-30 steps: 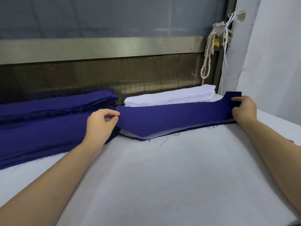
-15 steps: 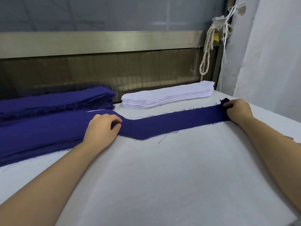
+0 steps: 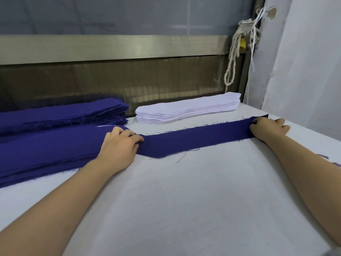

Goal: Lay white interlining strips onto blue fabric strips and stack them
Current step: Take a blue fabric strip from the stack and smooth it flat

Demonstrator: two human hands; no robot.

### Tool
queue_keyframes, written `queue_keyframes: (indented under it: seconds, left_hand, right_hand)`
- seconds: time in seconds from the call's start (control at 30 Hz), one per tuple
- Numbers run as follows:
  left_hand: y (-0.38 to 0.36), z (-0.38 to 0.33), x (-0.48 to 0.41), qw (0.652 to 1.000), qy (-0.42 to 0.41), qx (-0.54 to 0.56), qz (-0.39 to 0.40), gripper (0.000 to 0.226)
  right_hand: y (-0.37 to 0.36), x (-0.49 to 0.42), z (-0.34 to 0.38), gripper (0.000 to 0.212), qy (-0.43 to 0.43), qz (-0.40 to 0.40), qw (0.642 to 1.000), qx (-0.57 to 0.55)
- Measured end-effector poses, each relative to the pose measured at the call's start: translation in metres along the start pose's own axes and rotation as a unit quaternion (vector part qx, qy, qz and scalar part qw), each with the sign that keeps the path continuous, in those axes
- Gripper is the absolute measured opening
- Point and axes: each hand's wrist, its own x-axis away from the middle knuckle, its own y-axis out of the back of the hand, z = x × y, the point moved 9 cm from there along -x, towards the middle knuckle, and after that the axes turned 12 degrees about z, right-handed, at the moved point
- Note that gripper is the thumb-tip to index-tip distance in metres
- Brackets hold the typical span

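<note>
Blue strip (image 3: 193, 141) lies flat on the counter (image 3: 184, 200), stretched between the two grips, with no white piece on it yet. Left grip (image 3: 120, 145): fingers curled down onto the strip's left end. Right grip (image 3: 267, 127): fingers curled over the right end. Pinch or press, cannot tell. White pile (image 3: 188, 109) sits beyond the strip, between the grips, and is thick. Blue piles (image 3: 46, 150) lie outboard of the left grip. Judgement: early in this cycle, with the white layer and stacking still to do.
</note>
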Motion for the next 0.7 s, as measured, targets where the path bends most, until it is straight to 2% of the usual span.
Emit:
queue_keyframes:
  seconds: [0.17,0.37,0.5,0.7]
  left_hand:
    - [0.001,0.000,-0.004,1.000,-0.015,0.007,-0.008,0.033]
    - [-0.002,-0.007,-0.005,0.998,-0.047,0.052,-0.008,0.039]
    - [0.002,-0.009,-0.001,0.991,-0.067,0.112,-0.028,0.048]
    - [0.023,0.006,0.003,0.968,-0.005,0.237,-0.083,0.050]
  right_hand:
    - [0.002,0.000,0.005,0.028,0.010,-0.002,1.000,0.023]
    - [0.007,0.007,0.019,0.046,0.082,-0.027,0.996,0.015]
    - [0.019,0.016,0.027,0.046,0.152,-0.070,0.985,-0.044]
    - [0.029,0.029,0.026,0.051,0.188,-0.100,0.956,-0.200]
